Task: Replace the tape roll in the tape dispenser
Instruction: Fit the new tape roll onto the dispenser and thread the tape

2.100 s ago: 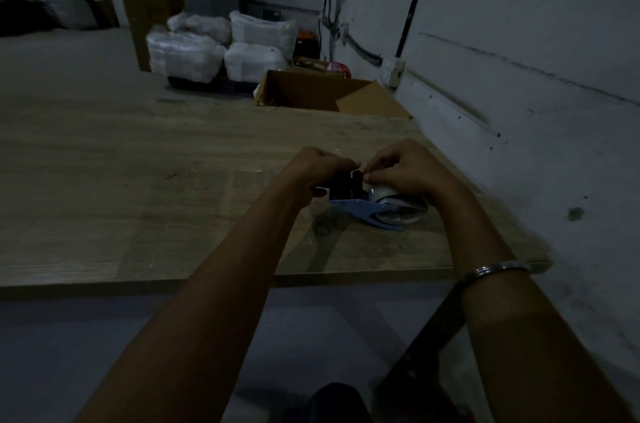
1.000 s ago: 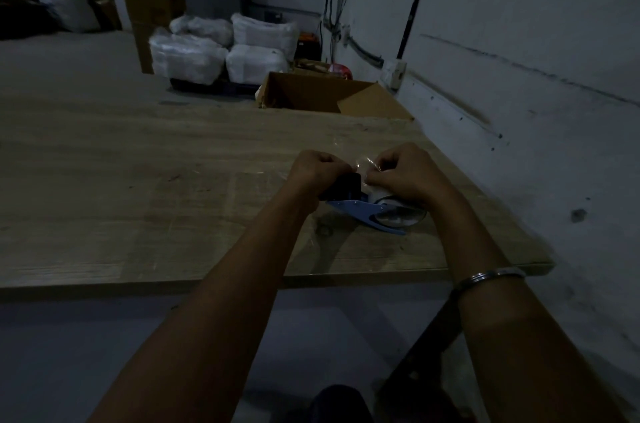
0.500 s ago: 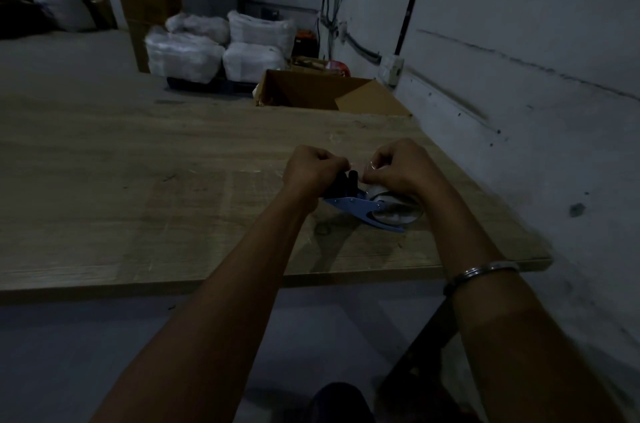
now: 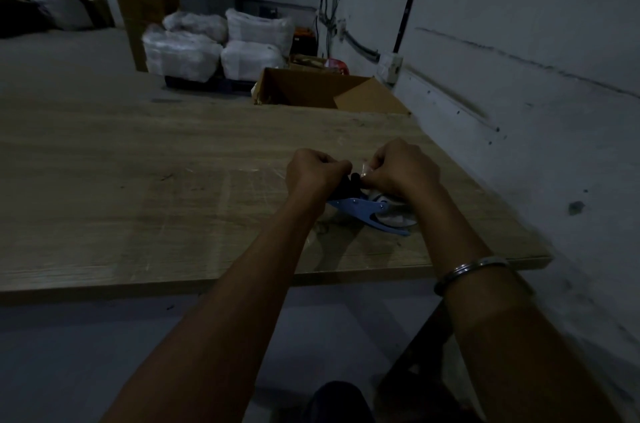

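Wooden bench (image 4: 138,180) carries our blue tape dispenser (image 4: 367,209) near its right front corner. Our left hand (image 4: 313,173) grips its black end; our right hand (image 4: 401,170) pinches the thin, sticky tape (image 4: 366,169), best held by its edge.

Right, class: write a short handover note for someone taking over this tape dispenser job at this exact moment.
Left hand: grips the dispenser at its dark end, holding it on the table.
Right hand: pinches the clear tape end above the dispenser.
Roll: sits in the blue frame, partly hidden by the right hand.
Done: a roll appears to be mounted.
Left: probably threading the tape end through the dark end to the cutter; the dim light hides whether it is through yet, so check first.
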The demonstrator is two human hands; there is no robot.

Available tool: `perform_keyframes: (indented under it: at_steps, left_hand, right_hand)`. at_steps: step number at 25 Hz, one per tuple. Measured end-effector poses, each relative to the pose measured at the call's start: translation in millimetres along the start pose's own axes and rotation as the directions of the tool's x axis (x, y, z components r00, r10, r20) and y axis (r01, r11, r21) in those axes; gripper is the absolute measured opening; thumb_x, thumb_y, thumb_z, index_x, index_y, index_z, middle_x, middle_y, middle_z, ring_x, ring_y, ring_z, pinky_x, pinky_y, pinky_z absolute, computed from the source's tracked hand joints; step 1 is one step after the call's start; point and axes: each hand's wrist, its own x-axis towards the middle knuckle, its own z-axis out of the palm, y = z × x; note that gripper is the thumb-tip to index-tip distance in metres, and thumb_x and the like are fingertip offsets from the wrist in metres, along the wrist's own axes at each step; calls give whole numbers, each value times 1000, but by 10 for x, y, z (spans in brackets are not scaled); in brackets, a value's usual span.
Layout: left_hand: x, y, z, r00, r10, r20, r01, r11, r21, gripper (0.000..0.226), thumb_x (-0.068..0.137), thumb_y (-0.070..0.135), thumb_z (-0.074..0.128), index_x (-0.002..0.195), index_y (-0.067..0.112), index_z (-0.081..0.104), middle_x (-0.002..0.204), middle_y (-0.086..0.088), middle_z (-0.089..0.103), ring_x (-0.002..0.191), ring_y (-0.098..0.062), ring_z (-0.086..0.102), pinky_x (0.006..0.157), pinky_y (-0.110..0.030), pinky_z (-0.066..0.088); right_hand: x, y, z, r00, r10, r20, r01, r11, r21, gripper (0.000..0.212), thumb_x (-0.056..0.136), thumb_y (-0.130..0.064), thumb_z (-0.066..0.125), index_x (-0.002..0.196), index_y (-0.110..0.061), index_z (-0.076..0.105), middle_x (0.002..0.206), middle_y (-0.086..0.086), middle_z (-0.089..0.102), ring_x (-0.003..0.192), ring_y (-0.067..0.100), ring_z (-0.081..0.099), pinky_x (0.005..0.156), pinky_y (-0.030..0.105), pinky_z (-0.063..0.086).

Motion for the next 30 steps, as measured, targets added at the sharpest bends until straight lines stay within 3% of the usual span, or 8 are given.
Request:
perform_keyframes:
  at_steps: [8, 15, 19, 23, 27, 30]
  left_hand:
    - [-20, 61, -59, 997, 1, 73, 6, 996, -94, 13, 83, 16, 72, 74, 7, 71, 76, -9, 70, 74, -20, 69, 66, -34, 60]
    - [-90, 22, -29, 996, 81, 27, -77, 989, -130, 12, 82, 12, 71, 69, 10, 71, 77, -9, 72, 73, -20, 70, 64, -32, 59]
    - [-110, -3, -3, 996, 84, 9, -82, 990, -117, 13, 82, 12, 70, 70, 7, 70, 71, -6, 68, 65, -15, 65, 54, -25, 47]
    - [-129, 15, -15, 998, 58, 4, -57, 992, -117, 12, 85, 13, 67, 76, 6, 69, 72, -5, 67, 65, -12, 63, 54, -23, 47]
    - [-134, 64, 3, 998, 59, -8, -60, 992, -115, 17, 86, 14, 67, 70, 10, 67, 72, -4, 66, 65, -13, 63, 61, -30, 56]
    - [-139, 103, 21, 998, 61, -26, -63, 994, -86, 18, 86, 14, 68, 68, 11, 67, 72, -4, 67, 65, -13, 63, 64, -31, 56]
  right_hand:
    - [39, 15, -112, 993, 17, 115, -24, 998, 65, 17, 73, -36, 81, 76, -21, 75, 84, 1, 72, 81, 22, 68, 85, 46, 58]
    - [23, -5, -140, 994, 38, 103, -43, 998, 44, 21, 71, -38, 82, 73, -18, 75, 78, 2, 71, 75, 23, 68, 82, 44, 59]
    - [15, -13, -127, 996, 38, 86, -40, 999, 24, 19, 72, -37, 81, 71, -21, 73, 79, 1, 71, 76, 22, 67, 79, 41, 59]
    - [51, 32, -116, 988, -61, 145, 44, 993, 114, 11, 77, -23, 77, 69, -19, 71, 78, 4, 70, 78, 22, 68, 79, 43, 59]
    - [91, 99, -204, 959, -167, 231, 123, 974, 192, 5, 84, -12, 73, 79, -13, 72, 81, 4, 68, 73, 14, 61, 62, 28, 48]
    - [93, 115, -263, 935, -218, 281, 169, 967, 189, 9, 89, -13, 69, 81, -18, 70, 83, -1, 66, 75, 11, 58, 63, 26, 43]
